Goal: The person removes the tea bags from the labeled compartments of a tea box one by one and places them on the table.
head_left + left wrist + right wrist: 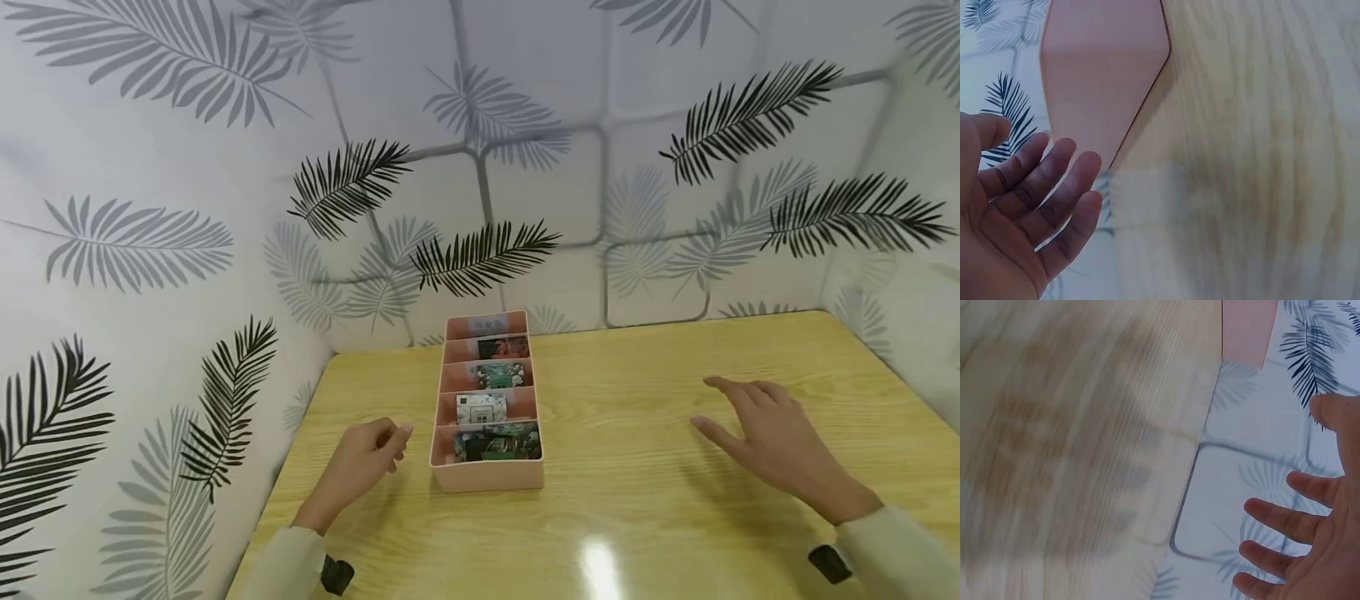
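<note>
A pink box (487, 477) is standing on the table (630, 392) between the hands, nearer the left. Its farthest compartment is showing a label (488, 323) with dark characters, too blurred to read. Packets (482, 408) are filling the four nearer compartments, their print looking equally illegible. The left hand (365, 460) is hanging empty beside the box, fingers loosely bent; the right hand (776, 437) is hovering well apart, fingers spread, also empty.

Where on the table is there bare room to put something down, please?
The widest bare patch of the wood-grain table lies between the pink divided box and the right hand. Bare surface borders the box's front. Only a narrow strip separates the box from the left hand. Crowding is inside the box: packets occupy its front four compartments.
</note>
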`<state>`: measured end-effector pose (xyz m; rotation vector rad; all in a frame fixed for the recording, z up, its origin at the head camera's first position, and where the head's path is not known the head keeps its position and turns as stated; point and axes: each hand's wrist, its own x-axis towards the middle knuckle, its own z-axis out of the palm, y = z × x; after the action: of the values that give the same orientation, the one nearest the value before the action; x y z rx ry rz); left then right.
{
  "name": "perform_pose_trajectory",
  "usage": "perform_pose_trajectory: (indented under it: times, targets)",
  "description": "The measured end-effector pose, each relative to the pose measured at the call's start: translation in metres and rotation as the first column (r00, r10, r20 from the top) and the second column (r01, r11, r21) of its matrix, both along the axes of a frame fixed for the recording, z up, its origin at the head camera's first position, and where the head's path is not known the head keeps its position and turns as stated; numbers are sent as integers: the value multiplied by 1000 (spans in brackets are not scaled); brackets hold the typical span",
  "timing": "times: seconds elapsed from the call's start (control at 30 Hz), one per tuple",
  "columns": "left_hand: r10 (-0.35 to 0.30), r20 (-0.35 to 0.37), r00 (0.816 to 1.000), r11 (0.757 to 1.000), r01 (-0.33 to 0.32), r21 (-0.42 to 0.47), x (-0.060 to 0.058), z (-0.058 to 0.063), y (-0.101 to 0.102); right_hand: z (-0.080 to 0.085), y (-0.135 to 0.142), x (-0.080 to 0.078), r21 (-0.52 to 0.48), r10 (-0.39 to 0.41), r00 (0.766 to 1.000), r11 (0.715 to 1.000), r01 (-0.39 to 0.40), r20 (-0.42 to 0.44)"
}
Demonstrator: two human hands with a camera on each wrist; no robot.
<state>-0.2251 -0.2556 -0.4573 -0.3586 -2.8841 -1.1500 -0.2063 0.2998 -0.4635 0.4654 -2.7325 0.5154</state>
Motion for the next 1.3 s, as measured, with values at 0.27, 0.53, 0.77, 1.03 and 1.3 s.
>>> perform_pose_trajectory:
  times: [0.27, 0.53, 0.77, 1.03, 1.3]
  targets:
    - [-74, 101, 992, 988, 59, 140, -3, -20, 14, -2, -35, -1, -121, 77, 991, 991, -63, 111]
    - [-111, 162, 981, 969, 71, 235, -2, -30, 23, -5, -67, -6, -180, 156, 975, 976, -127, 161]
    - [-141, 210, 967, 952, 74, 297, 0, -36, 25, -10, -92, -12, -210, 202, 964, 964, -164, 173]
    - [-147, 260, 954, 942, 56, 330, 1, -37, 29, -8, -121, -21, -273, 263, 947, 939, -207, 186]
    - [-168, 291, 942, 910, 34, 413, 3, -38, 33, -6, -148, -29, -348, 341, 918, 901, -258, 202]
